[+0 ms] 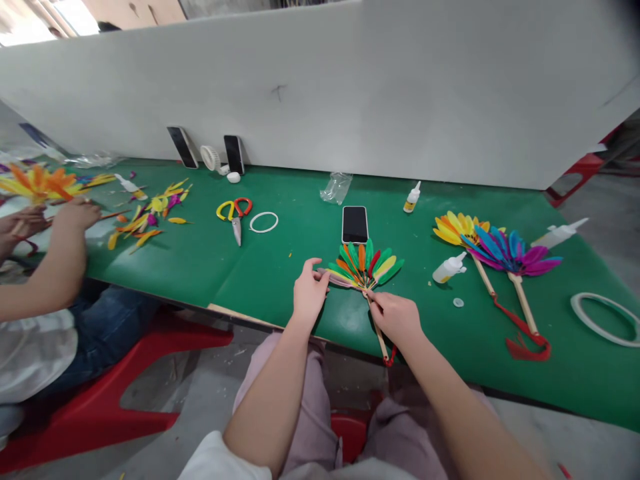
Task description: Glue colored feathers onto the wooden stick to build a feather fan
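A feather fan [362, 261] with green, orange, red and yellow feathers lies at the table's front edge, its wooden handle pointing toward me. My right hand [397, 318] is closed on the handle just below the feathers. At the fan's left side my left hand [311, 290] pinches the tip of a pale pinkish feather [341, 279] between thumb and finger. A red cord [391, 357] hangs from the handle's lower end. Directly behind the fan is a black-screened phone [355, 225].
Right: two finished-looking fans [520, 257], glue bottles [449, 269] and a white ring [603, 317]. Left: scissors [237, 220], a thin ring [263, 222], loose feathers [150, 217] and a person's hand [80, 213] by another fan. A white partition [300, 93] stands behind the green table [280, 267].
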